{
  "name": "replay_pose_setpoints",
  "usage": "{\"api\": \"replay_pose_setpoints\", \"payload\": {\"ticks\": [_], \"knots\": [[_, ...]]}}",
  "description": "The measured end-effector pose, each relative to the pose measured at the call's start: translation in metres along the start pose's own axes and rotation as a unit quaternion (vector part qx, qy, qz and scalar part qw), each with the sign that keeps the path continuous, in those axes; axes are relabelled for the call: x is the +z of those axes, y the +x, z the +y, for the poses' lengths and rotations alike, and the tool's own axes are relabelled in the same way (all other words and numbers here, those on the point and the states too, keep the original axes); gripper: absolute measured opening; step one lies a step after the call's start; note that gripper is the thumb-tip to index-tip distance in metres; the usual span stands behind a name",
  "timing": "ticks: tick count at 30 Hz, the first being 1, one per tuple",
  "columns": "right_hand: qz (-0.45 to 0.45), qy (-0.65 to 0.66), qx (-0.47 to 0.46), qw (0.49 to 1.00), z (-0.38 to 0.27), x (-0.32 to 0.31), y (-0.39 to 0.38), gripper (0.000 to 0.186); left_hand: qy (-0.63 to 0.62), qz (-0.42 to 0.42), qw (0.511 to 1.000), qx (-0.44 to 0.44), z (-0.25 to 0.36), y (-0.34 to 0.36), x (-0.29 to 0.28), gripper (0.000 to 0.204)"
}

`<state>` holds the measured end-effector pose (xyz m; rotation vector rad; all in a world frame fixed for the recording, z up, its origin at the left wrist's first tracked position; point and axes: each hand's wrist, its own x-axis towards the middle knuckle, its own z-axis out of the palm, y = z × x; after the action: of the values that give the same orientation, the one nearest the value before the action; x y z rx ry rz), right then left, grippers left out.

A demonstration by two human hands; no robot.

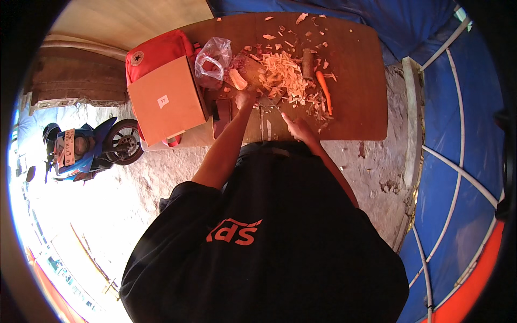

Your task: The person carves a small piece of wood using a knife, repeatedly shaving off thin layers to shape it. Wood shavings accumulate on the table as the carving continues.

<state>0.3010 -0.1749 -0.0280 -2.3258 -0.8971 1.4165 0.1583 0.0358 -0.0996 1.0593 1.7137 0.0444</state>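
My left hand (pixel 245 98) is closed around the lower end of a pale wooden piece (pixel 237 79) that sticks up from the fist over the brown table (pixel 361 107). My right hand (pixel 299 129) is nearer the table's front edge, gripping a thin blade-like tool (pixel 273 106) that points toward the left hand. A heap of light wood shavings (pixel 283 75) is spread just beyond both hands.
An orange-handled tool (pixel 324 90) and a short wooden cylinder (pixel 308 63) lie right of the shavings. A clear plastic bag (pixel 213 61), a cardboard box (pixel 168 102) and a red bag (pixel 156 51) sit at the left. A motorbike (pixel 91 146) stands below left, blue tarpaulin (pixel 458 134) at right.
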Motion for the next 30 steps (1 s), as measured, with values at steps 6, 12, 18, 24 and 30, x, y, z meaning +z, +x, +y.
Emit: {"api": "replay_pose_setpoints", "payload": {"ticks": [6,12,18,24,30], "knots": [[0.076,-0.097,-0.010,0.992,-0.006,0.009,-0.012,0.093,-0.040,-0.033,0.998,0.030,-0.005,0.004,-0.002,0.026],[0.082,-0.133,-0.045,0.987,-0.028,0.025,-0.004,0.086,-0.049,-0.027,0.998,0.022,0.000,-0.002,-0.008,0.025],[0.048,-0.123,-0.021,0.991,-0.005,0.026,-0.005,0.092,-0.040,-0.044,0.998,0.038,-0.001,-0.007,-0.015,0.024],[0.099,-0.075,0.030,0.992,0.006,0.018,-0.033,0.092,-0.093,-0.063,0.993,0.023,-0.020,0.014,-0.005,0.027],[0.097,-0.081,0.037,0.991,-0.015,0.008,-0.013,0.094,-0.208,-0.105,0.971,-0.051,-0.024,0.031,0.000,0.034]]}}
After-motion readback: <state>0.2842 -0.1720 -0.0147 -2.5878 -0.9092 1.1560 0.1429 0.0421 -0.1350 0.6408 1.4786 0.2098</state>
